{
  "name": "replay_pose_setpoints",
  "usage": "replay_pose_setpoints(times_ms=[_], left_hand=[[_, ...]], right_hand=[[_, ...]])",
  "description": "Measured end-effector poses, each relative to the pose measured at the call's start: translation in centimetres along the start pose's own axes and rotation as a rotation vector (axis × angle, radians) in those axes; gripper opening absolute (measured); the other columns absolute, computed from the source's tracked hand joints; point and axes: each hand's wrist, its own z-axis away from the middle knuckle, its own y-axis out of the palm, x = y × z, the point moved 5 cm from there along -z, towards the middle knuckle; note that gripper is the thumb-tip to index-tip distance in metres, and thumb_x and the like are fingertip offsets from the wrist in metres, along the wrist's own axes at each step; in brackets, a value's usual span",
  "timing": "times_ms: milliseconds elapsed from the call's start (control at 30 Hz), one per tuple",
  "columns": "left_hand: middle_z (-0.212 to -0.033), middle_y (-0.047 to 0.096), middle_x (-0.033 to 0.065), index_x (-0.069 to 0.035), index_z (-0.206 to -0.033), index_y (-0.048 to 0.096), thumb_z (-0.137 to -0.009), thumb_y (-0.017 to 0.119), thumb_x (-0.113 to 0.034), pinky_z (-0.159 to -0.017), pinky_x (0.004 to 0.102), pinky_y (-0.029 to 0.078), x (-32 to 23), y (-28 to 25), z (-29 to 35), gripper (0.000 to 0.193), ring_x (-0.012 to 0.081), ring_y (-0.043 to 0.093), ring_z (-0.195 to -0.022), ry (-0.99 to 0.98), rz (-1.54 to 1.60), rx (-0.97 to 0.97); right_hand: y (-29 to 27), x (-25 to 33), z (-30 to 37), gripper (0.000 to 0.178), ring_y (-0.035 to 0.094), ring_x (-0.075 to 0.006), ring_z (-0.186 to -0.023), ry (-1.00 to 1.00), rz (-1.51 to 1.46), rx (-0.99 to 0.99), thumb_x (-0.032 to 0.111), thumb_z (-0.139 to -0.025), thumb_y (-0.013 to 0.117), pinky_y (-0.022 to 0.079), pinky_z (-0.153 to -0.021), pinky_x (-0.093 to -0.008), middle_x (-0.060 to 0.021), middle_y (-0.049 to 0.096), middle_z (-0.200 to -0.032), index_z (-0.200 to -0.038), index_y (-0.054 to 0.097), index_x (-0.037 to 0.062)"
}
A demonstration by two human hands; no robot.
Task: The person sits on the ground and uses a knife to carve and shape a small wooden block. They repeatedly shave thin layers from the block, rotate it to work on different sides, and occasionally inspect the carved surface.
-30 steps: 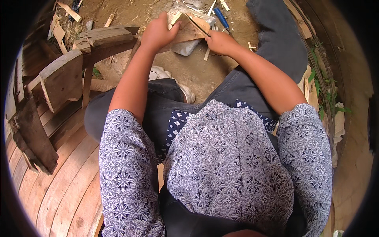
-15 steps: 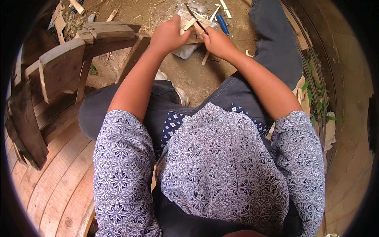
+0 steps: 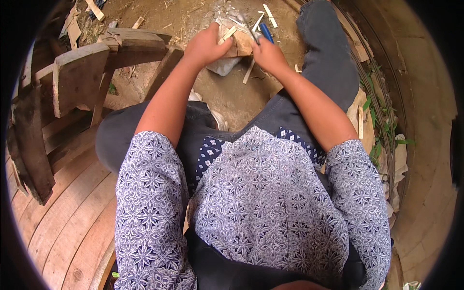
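Apparently, in the head camera's downward view, a seated person is working wood with both bare hands. The left hand [image 3: 205, 47] is pinching a short, pale wood strip [image 3: 228, 35] between thumb and fingers, its free end slanting up and away to the right. The right hand [image 3: 269, 55] is closing its fingers around the near end of a thin, dark blade [image 3: 253, 36], blurred toward its tip; whether it is touching the strip, I cannot tell. Between both sets of fingers, a wooden block [image 3: 243, 46] is lying on a grey stone [image 3: 223, 66]. Just beyond the right fingers, a blue handle [image 3: 266, 32] is resting on the ground, with loose slivers [image 3: 270, 15] farther out. Seemingly, a trimming step is underway; another stroke would be calling for a firm pinch, with the left fingertips staying clear of the edge.
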Motion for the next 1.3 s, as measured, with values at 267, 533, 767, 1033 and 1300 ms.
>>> replay_pose_setpoints(times_ms=[267, 533, 767, 1033, 1300], left_hand=[[-0.091, 0.068, 0.0255, 0.001, -0.103, 0.056, -0.091, 0.053, -0.049, -0.08, 0.0499, 0.05, 1.3, 0.4, -1.0, 0.051, 0.0433, 0.065, -0.089, -0.033, 0.097, -0.03], [-0.088, 0.067, 0.0255, 0.0, -0.101, 0.057, -0.095, 0.049, -0.046, -0.078, 0.0516, 0.049, 0.1, -0.5, -0.7, 0.047, 0.0443, 0.064, -0.088, -0.035, 0.075, -0.044], [-0.089, 0.066, 0.0258, 0.0, -0.103, 0.057, -0.101, 0.042, -0.041, -0.079, 0.0515, 0.047, 0.5, -0.8, -0.7, 0.044, 0.0461, 0.062, -0.09, -0.016, 0.231, -0.032], [-0.094, 0.065, 0.0285, 0.0, -0.102, 0.057, -0.101, 0.04, -0.042, -0.082, 0.0515, 0.045, 1.2, -0.8, -0.4, 0.046, 0.0467, 0.06, -0.094, -0.034, 0.281, -0.047], [-0.099, 0.066, 0.0156, 0.0, -0.103, 0.061, -0.102, 0.04, -0.045, -0.085, 0.0385, 0.045, 2.3, 0.1, -1.2, 0.049, 0.0262, 0.06, -0.093, -0.176, 0.524, 0.101]], right_hand=[[-0.3, 0.9, -3.3, 0.048, 0.049, -0.0122, -0.048, 0.252, -0.808, 0.168, 0.051, -0.094, 0.062, 0.043, -0.046, -0.03, -0.0009, 0.048, -0.06, -0.096, 0.059, 0.0031], [1.6, 3.4, -5.5, 0.047, 0.049, -0.0101, -0.056, 0.288, -0.91, 0.22, 0.053, -0.094, 0.063, 0.045, -0.05, -0.0267, -0.0002, 0.049, -0.069, -0.089, 0.052, 0.0069], [1.7, 3.4, -6.5, 0.036, 0.053, -0.0087, -0.063, 0.136, -0.94, 0.185, 0.04, -0.096, 0.065, 0.05, -0.056, -0.0255, -0.0007, 0.056, -0.076, -0.097, 0.056, 0.0047], [2.3, 1.0, -8.1, 0.034, 0.063, -0.014, -0.061, 0.108, -0.659, -0.022, 0.033, -0.092, 0.068, 0.054, -0.054, -0.0298, -0.0071, 0.065, -0.072, -0.09, 0.063, -0.0005], [-1.7, -0.5, -7.8, 0.037, 0.061, -0.0112, -0.06, 0.117, -0.748, -0.194, 0.036, -0.09, 0.07, 0.053, -0.055, -0.0291, -0.0063, 0.066, -0.075, -0.102, 0.062, 0.0017]])
